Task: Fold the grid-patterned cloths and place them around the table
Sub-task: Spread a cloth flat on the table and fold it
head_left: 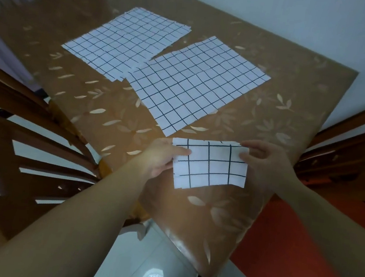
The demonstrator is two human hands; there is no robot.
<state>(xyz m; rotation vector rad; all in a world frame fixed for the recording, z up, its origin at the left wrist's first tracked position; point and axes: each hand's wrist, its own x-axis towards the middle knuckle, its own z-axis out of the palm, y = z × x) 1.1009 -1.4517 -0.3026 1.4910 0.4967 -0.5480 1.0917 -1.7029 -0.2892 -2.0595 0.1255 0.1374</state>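
Note:
A small folded white cloth with a black grid point(211, 166) is held just above the near corner of the table. My left hand point(163, 156) pinches its left edge, thumb on top. My right hand point(263, 161) pinches its upper right corner. Two larger grid-patterned cloths lie flat and unfolded further back: one in the middle of the table point(194, 82), the other at the far left point(129, 41), their corners touching or slightly overlapping.
The table point(281, 117) has a glossy brown cover printed with pale leaves. Wooden chairs stand at the left point(29, 134) and at the right point(343, 152). Below the table's near corner are white floor tiles and a red floor area point(300, 254).

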